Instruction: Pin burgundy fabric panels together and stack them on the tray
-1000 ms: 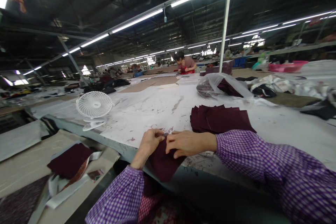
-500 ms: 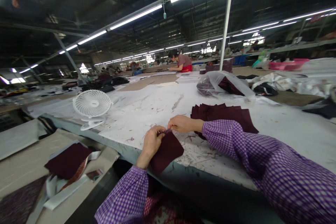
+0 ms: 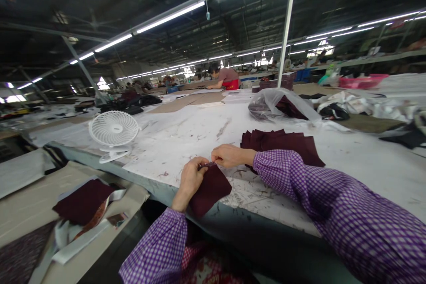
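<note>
A dark maroon cloth piece [image 3: 211, 188] hangs partly over the front edge of the white-covered table [image 3: 179, 124]. My left hand [image 3: 191, 179] pinches its upper left edge. The fingertips of my right hand [image 3: 228, 155] are closed on the same top edge, just right of the left fingers. Between the two hands the edge looks bunched, with small bits too fine to make out. Behind my right wrist lies a fanned stack of maroon pieces [image 3: 282, 144], partly hidden by the sleeve.
A white fan [image 3: 114, 128] stands at the table's left edge. A clear plastic bag [image 3: 262, 104] with maroon cloth lies beyond the stack, near a white pole [image 3: 288, 26]. Fabric scraps [image 3: 83, 202] rest on a lower surface at left. A person [image 3: 228, 77] bends over the table far back.
The view has shifted slightly, so fan and table appear a little further left and higher. Both hands keep nearly the same pinch on the cloth. The far person's arm reaches further left.
</note>
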Available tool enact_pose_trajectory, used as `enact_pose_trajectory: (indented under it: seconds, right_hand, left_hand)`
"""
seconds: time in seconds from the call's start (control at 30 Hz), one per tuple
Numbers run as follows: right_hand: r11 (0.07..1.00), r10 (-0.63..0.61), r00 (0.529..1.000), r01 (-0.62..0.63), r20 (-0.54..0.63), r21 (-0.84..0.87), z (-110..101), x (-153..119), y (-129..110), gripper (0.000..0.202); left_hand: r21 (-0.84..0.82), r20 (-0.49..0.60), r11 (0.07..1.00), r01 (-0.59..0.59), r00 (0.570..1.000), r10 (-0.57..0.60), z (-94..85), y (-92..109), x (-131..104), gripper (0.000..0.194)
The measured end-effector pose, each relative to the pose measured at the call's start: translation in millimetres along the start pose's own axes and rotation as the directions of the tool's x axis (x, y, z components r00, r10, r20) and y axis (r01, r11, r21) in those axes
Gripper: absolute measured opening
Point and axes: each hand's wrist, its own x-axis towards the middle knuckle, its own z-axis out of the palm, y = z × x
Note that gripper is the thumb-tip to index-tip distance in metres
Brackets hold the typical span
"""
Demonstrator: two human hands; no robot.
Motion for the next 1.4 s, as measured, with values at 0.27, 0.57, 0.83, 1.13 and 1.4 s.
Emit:
enact_pose_trajectory:
  seconds: [0.27, 0.57, 0.83, 1.13, 1.4]
  right_hand:
    - [0.994, -0.031, 1.0, 0.031, -0.003, -0.108, -0.8, -3.7, -4.6, 0.019]
    - [0.896, -0.129, 0.99, 0.144, 0.064, -0.419, 7.3, -9.4, -8.5, 0.021]
    - [0.919, -0.151, 0.989, 0.139, -0.003, -0.37, 5.5, -27.1, 4.5, 0.021]
    - [0.997, -0.078, 0.996, 0.078, -0.048, -0.006, 7.8, -21.2, -24.7, 0.03]
    - [0.991, -0.136, 0.99, 0.136, 0.019, 0.018, 1.8, -21.7, -21.5, 0.035]
  left_hand:
    - [-0.22, -0.046, 0.974, 0.059, 0.996, -0.071, 0.6, -12.2, 3.5, 0.031]
    - [0.108, 0.008, 0.973, -0.206, 0.979, 0.206, 0.2, -8.6, -3.0, 0.029]
    - [0.272, 0.071, 0.908, -0.319, 0.948, 0.311, 1.2, -8.2, -5.5, 0.034]
    - [0.193, 0.053, 0.945, -0.265, 0.964, 0.259, -7.4, -10.5, -8.0, 0.029]
    - [0.142, -0.029, 0.961, -0.238, 0.969, 0.244, -42.4, -35.7, -31.6, 0.022]
